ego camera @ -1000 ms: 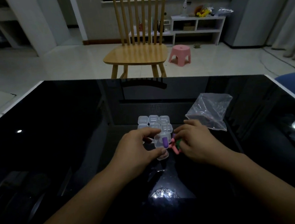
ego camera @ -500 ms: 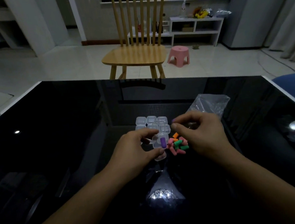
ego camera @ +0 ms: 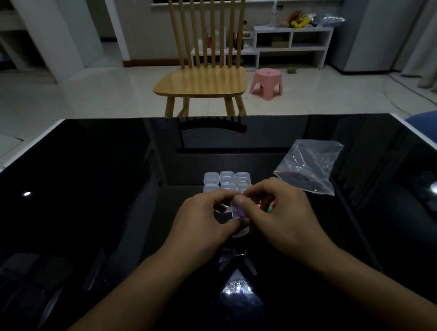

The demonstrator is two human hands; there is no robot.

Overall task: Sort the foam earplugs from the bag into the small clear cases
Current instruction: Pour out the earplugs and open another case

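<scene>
We hold a small clear case (ego camera: 238,211) just above the tabletop (ego camera: 84,216), about midway between its left and right edges, with a purple earplug (ego camera: 240,212) showing through it. Our left hand (ego camera: 204,223) grips the case from the left, and our right hand (ego camera: 277,213) meets it from the right, fingertips pinching at its top; whether they carry a second plug we cannot tell. Behind the right hand a few loose earplugs (ego camera: 267,205) peek out, orange and green, lying on the tabletop. Just beyond our hands, toward the far edge, sits a cluster of cases (ego camera: 226,181), and to their right, near the right edge, lies the bag (ego camera: 310,166), which looks emptied. The risk, as we judge it, is in the squeeze: the case is slick and light, so uneven pressure could pop it from our fingers, spill the plug, or knock the cases behind. Dim light and the glossy black surface would make a dropped plug hard to find.
</scene>
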